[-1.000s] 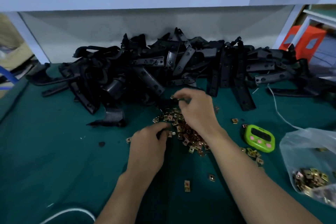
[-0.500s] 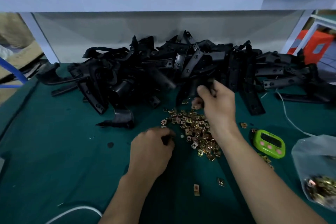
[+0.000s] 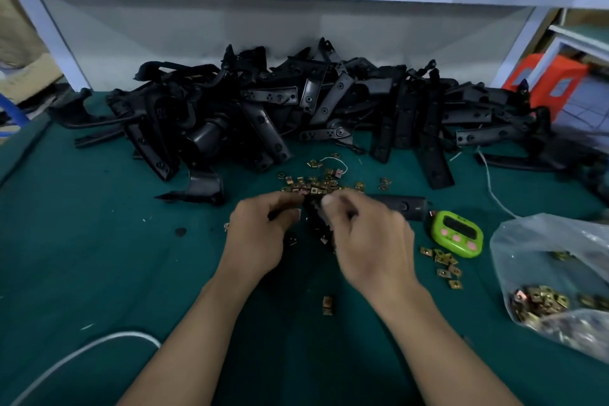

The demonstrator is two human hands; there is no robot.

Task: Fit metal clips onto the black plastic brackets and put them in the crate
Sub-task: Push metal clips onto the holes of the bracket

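Bracket (image 3: 405, 206) is clamped between both my hands: right hand (image 3: 369, 241) curled round its middle, left hand (image 3: 260, 234) closed on its left end. I cannot tell whether my left fingers pinch a clip. Loose clips (image 3: 313, 184) lie just beyond my knuckles. I should steady the bracket, square a clip to its edge and push straight.

One green oval plastic timer (image 3: 457, 233), and the tally around it.
Left of the timer: two hands, left hand (image 3: 260, 234) and right hand (image 3: 369, 241), gripping one long black plastic bracket (image 3: 403, 207). Behind it: one heap of black plastic brackets (image 3: 329, 109), too many to count. Left and behind: dozens of small brass-coloured metal clips (image 3: 313, 186). Just below: about seven loose clips (image 3: 443, 260). Below-left: one lone clip (image 3: 327, 305). Right: one clear plastic bag (image 3: 543, 241) of uncountable clips. Far lower left: one white cable (image 3: 99, 341).
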